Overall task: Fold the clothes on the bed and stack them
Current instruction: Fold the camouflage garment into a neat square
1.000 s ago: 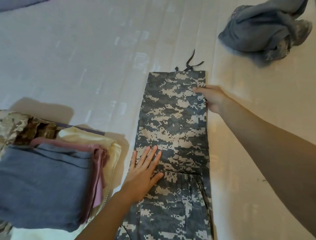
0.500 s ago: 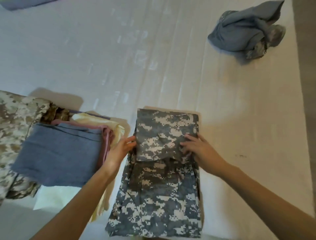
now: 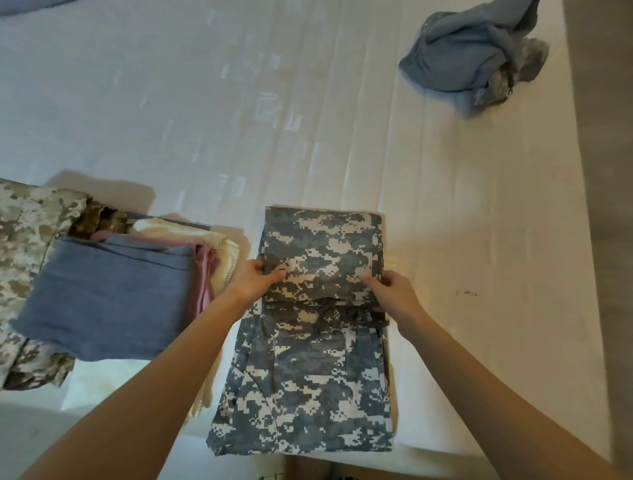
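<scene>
Listing near to far, the clerk begins: item one?

Checker: One pair of camouflage trousers (image 3: 308,370), grey digital pattern, lying flat at the near edge of the bed (image 3: 479,240). The far end is folded back over the middle, so a doubled flap lies on top.

Clerk: Hands?

Checker: Two, both on that flap. The left hand (image 3: 255,279) is at its left edge, fingers (image 3: 274,274) curled round the cloth and gripping it. The right hand (image 3: 390,291) is at its right edge, fingers (image 3: 371,278) pinching the cloth near the lower corner. Both forearms reach in from the near side.

Clerk: Item two?

Checker: One stack of folded clothes, just left of the trousers. A blue-grey garment (image 3: 109,294) is on top, and a pink garment (image 3: 202,267) shows its edge beneath. Under that is a cream garment (image 3: 222,245). A tan camouflage garment (image 3: 27,233) lies at the bottom, spreading out to the left.

Clerk: Farther out?

Checker: White sheet with faint stripes, and one small dark mark (image 3: 467,293) right of the right hand. At the far right corner is one crumpled pile (image 3: 469,51) of blue-grey cloth, bundled with a piece of grey camouflage that has a zip. It is unfolded and well apart from the trousers. Grey floor (image 3: 609,137) runs beyond the bed's right edge. A strip of blue cloth (image 3: 27,2) at the far left is too little in view to identify.
</scene>
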